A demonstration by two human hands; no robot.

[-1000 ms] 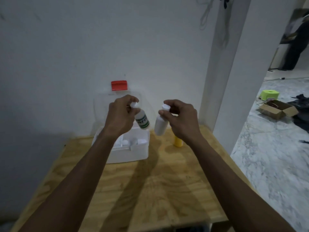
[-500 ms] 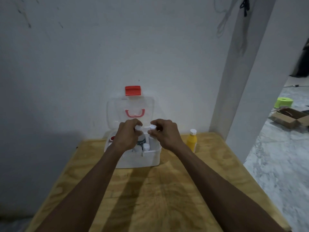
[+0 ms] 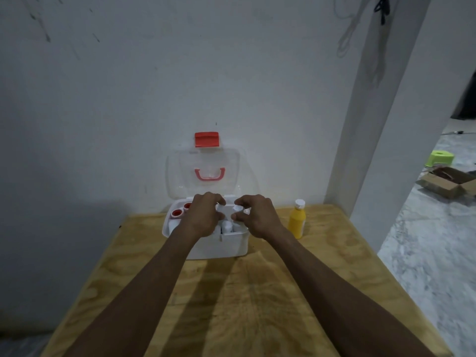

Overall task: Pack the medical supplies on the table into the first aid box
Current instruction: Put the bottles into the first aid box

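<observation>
Box (image 3: 219, 244), white plastic, open at far edge of wooden table (image 3: 257, 305), against wall. Clear lid (image 3: 180, 176) upright behind it, pink handle (image 3: 209, 174) on lid, red latch (image 3: 206, 139) at lid top.

Left hand (image 3: 203, 217) over middle of box, fingers curled and pinched on white cap (image 3: 219, 207) of a bottle; bottle body hidden behind hand. Right hand (image 3: 257, 217) over right part of box, thumb and forefinger pinched on second white cap (image 3: 238, 208); body of that bottle hidden too. Both caps above box rim, close together, not touching. Cannot tell whether either bottle rests on box floor.

Inside box: two red-capped containers (image 3: 177, 213) in left rear, side by side; another white-capped bottle (image 3: 226, 225) upright between the hands, low in compartment.

Yellow bottle (image 3: 297, 222), white cap, upright on table, just right of box, apart from right hand.

Beyond table at right: cardboard carton (image 3: 449, 185) and green stool (image 3: 439, 158) on marble floor.
</observation>
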